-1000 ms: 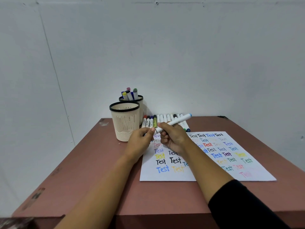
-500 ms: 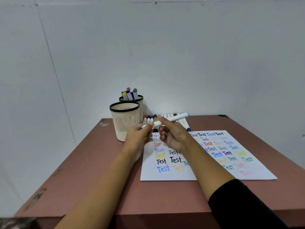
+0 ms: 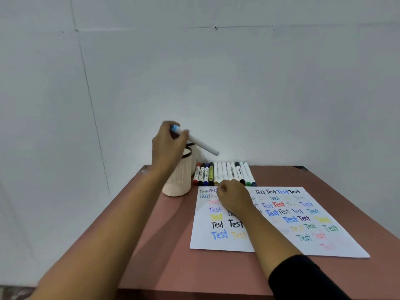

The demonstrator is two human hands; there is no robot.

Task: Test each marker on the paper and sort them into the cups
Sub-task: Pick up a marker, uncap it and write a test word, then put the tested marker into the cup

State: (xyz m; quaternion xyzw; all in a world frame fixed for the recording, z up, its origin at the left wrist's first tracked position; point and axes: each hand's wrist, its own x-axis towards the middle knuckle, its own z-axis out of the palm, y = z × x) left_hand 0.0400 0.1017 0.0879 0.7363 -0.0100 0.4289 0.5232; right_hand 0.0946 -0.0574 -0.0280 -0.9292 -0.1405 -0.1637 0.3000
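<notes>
My left hand [image 3: 166, 146] grips a white marker with a light blue cap [image 3: 200, 144], raised above the two cups; the marker slants down to the right. The near cream ribbed cup [image 3: 176, 182] with a black rim stands at the table's back left, and the far cup [image 3: 195, 151] is mostly hidden behind my hand. My right hand [image 3: 232, 198] rests with curled fingers on the paper's [image 3: 259, 239] top edge, just before the row of markers [image 3: 225, 173]. Whether it pinches one cannot be seen. The paper bears many coloured "Test" words.
The reddish-brown table [image 3: 151, 245] stands against a plain white wall. Bare tabletop lies left of and in front of the paper. The table's front edge runs along the bottom of the view.
My left hand has taken the light blue marker and lifted it up over the cups. My right hand let go of it and dropped to the marker row.
</notes>
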